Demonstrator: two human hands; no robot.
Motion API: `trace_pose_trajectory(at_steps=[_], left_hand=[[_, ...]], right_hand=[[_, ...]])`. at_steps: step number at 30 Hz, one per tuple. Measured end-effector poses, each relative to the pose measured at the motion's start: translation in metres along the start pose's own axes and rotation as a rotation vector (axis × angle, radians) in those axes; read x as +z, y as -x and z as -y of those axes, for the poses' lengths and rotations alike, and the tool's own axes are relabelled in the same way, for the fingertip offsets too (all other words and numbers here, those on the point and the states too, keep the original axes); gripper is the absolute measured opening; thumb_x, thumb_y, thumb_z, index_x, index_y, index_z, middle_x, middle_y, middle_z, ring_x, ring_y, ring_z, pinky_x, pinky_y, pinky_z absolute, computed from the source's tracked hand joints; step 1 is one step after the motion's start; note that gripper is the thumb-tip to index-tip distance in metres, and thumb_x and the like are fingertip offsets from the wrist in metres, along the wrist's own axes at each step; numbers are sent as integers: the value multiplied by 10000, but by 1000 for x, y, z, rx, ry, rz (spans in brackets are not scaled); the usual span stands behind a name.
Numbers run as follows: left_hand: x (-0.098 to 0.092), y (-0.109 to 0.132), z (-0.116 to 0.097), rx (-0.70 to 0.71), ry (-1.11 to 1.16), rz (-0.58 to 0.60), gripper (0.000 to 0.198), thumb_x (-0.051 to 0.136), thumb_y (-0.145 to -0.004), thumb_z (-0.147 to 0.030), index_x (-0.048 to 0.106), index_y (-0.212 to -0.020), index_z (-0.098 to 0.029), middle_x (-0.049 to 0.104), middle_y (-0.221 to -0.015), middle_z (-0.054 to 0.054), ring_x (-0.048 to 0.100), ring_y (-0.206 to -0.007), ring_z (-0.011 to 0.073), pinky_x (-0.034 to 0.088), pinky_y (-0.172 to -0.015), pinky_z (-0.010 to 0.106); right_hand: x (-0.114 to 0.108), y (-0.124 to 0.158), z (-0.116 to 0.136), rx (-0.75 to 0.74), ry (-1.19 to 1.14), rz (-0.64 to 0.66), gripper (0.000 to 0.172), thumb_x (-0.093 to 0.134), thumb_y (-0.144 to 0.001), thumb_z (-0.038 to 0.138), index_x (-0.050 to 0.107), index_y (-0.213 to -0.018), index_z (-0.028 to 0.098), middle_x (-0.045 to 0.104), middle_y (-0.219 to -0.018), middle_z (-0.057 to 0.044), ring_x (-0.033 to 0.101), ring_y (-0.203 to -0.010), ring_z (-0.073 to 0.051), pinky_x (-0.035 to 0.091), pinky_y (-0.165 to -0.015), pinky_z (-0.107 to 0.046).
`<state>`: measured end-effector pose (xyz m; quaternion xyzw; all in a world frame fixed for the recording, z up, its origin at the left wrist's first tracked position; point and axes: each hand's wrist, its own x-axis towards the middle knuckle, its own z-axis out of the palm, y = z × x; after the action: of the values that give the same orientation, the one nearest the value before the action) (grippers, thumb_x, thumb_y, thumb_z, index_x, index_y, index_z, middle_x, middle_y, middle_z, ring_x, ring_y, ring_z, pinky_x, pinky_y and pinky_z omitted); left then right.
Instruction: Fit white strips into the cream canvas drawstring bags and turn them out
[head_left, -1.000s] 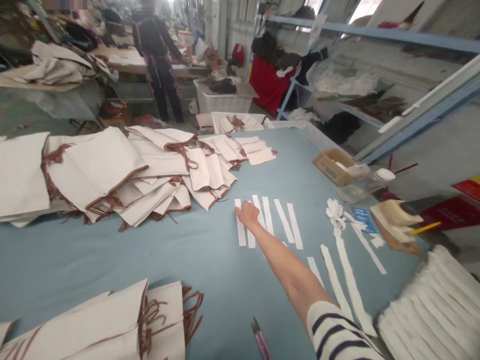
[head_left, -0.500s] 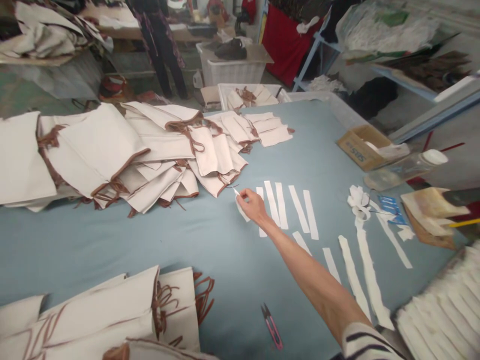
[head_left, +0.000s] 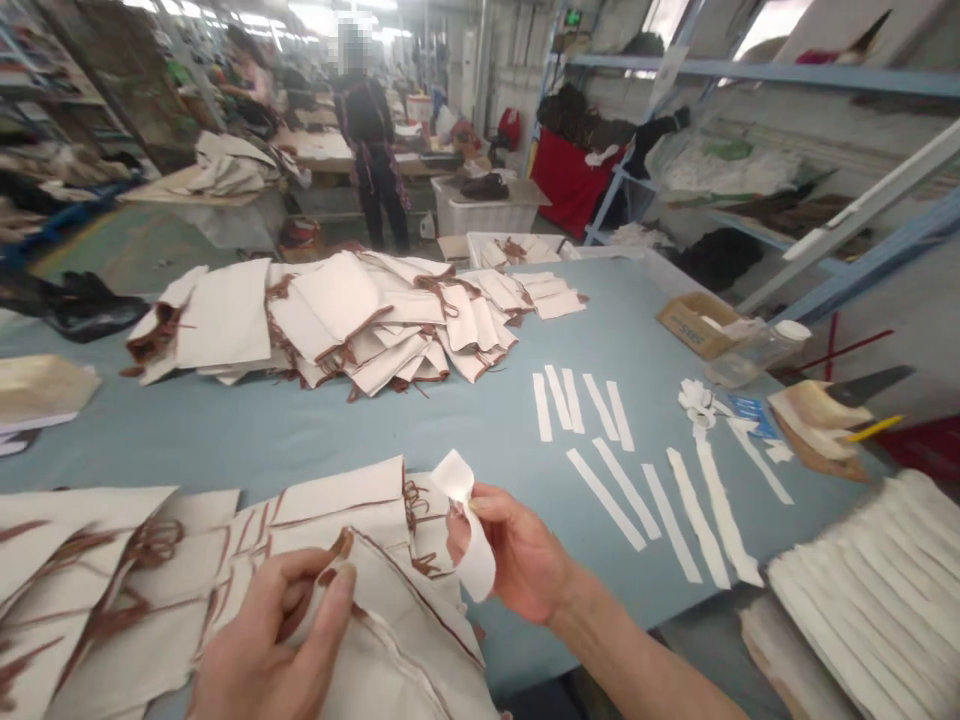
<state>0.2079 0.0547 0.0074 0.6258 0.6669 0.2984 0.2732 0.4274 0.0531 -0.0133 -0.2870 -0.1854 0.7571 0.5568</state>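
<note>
My left hand (head_left: 274, 635) pinches the brown-trimmed corner of a cream cloth piece (head_left: 409, 660) near the front edge of the table. Just right of it, my right hand (head_left: 529, 560) grips a white strip (head_left: 478, 565) between thumb and fingers; the strip bends, one end standing up and the other hanging down. The strip is close to the cloth's corner, though I cannot tell if they touch. Beneath and beside the left hand lie stacked cream cloth pieces (head_left: 330, 495) with brown edging and ties. More white strips (head_left: 606, 500) are laid out to the right.
A long heap of cream pieces (head_left: 330, 305) spans the table's far side. At right are a cardboard box (head_left: 686, 328), a clear jar (head_left: 739, 362) and a stack of white folded cloth (head_left: 874, 590). A person (head_left: 367, 130) stands at the back.
My right hand has come back from the row of strips towards me, bringing one white strip. My left hand has entered view with a cloth corner in its fingers. The camera has tilted up.
</note>
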Motion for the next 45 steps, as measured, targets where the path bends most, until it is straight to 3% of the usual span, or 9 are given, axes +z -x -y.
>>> trace_pose_trajectory(at_steps=[5,9,11,14,22,27,30,38,45], left_hand=[[-53,32,1,-72,403,179,292,663,-870,-516,693,-934,-233,706,-632,-24,655,-600,185,488,-589,251],[-76,52,17,-97,511,323,280,728,-813,-470,738,-883,-199,647,-601,-18,586,-569,159,418,-553,237],[-82,58,24,-115,585,398,354,770,-770,-474,749,-975,-186,563,-579,-50,516,-539,133,368,-531,222],[-87,63,28,-141,686,471,472,807,-742,-534,736,-1027,-164,467,-573,-79,430,-523,106,334,-511,202],[-65,77,31,-129,738,437,431,758,-827,-595,689,-810,-170,605,-579,-17,494,-497,120,387,-471,201],[-48,83,12,-105,655,411,373,734,-861,-536,691,-782,-175,633,-579,-5,515,-492,127,380,-463,203],[-39,85,-6,-66,577,390,343,715,-879,-501,697,-769,-177,642,-591,-2,515,-505,128,372,-471,206],[-21,81,-16,-11,450,358,351,700,-908,-484,673,-765,-165,520,-595,-38,438,-534,107,333,-479,190],[-21,78,-19,-124,515,358,396,699,-897,-564,643,-810,-182,625,-636,-17,516,-530,125,392,-497,203]], right_hand=[[59,37,-50,-13,325,-48,285,688,-835,456,579,-809,194,496,-602,56,389,-469,-90,320,-426,-208],[84,50,-75,-728,1207,-158,54,603,-921,206,624,-872,197,611,-649,29,540,-545,-118,403,-539,-235],[93,54,-83,-1101,1550,-152,105,583,-925,105,642,-924,192,679,-691,6,600,-586,-129,420,-584,-254],[101,61,-90,-1284,1786,-118,143,564,-961,75,634,-981,198,722,-718,-15,651,-606,-150,446,-594,-275],[86,83,-96,-1115,1861,-62,159,605,-950,124,678,-994,259,743,-748,-34,660,-649,-193,454,-617,-324],[65,92,-71,-731,1236,-77,417,659,-906,304,579,-1307,225,741,-1020,-63,692,-927,-237,537,-871,-378],[52,86,-55,-420,960,59,369,608,-958,471,644,-1209,204,729,-1144,-82,669,-1083,-251,512,-973,-385],[37,74,-44,-397,864,87,223,677,-970,398,657,-884,193,674,-855,-10,616,-825,-166,491,-812,-291],[32,58,-47,-216,622,107,427,740,-906,599,598,-855,200,540,-671,44,443,-557,-99,371,-514,-220]])
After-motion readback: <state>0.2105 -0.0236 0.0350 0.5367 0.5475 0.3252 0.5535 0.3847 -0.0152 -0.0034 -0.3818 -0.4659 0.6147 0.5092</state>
